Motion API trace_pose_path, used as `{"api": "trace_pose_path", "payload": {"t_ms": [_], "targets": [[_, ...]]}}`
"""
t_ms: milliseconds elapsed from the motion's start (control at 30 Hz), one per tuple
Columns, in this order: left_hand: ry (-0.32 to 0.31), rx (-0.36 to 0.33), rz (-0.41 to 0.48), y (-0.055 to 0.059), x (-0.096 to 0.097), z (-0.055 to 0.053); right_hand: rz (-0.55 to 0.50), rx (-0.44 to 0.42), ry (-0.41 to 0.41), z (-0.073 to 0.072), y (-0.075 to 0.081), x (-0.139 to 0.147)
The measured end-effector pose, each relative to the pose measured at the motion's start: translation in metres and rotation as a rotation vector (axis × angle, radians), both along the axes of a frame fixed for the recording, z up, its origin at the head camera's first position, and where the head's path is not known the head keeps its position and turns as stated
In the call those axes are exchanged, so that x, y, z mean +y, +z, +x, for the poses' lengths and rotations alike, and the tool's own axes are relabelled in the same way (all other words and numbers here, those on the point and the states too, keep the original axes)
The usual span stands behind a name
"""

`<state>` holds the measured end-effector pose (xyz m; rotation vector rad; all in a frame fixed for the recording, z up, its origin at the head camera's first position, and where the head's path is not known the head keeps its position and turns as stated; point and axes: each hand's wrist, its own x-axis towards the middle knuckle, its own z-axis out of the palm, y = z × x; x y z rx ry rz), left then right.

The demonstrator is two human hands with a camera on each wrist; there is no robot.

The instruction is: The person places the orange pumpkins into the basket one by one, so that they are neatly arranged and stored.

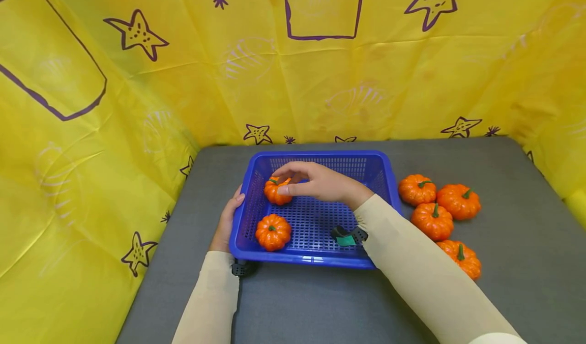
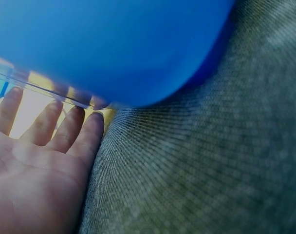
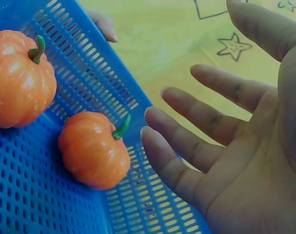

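A blue plastic basket [image 1: 306, 258] with slotted walls stands on the table. Inside it, along the left side, sit two small orange pumpkins: a rear one [image 1: 274, 194] and a front one [image 1: 273, 232], both with green stems. My right hand [image 1: 316, 181] hovers over the basket, overlapping the rear pumpkin in the head view. The right wrist view shows that hand [image 3: 235, 151] with spread fingers and nothing in its palm. My left hand [image 1: 226, 222] rests against the basket's left outer side. In the left wrist view its straight fingertips [image 2: 92, 124] meet the basket's edge.
Several more orange pumpkins lie in a group on the grey table [image 1: 517, 206], right of the basket, among them a big one [image 1: 458, 201]. My right forearm partly covers the nearest pumpkin [image 1: 464, 260]. A yellow printed cloth [image 1: 311, 94] hangs behind and on both sides.
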<state>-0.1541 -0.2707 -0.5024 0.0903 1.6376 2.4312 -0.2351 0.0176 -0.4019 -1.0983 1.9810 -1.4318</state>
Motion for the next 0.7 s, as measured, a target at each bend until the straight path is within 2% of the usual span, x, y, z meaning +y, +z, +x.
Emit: {"api": "trace_pose_path", "payload": {"t_ms": [333,700], "targets": [[-0.002,-0.009,0.007,0.001,0.0,0.001,-0.026,-0.005,-0.03,0.002,0.0,0.008],[0.004,-0.017,0.015,0.001,0.0,0.001,-0.048,0.015,-0.072,0.011,0.004,0.019]]}}
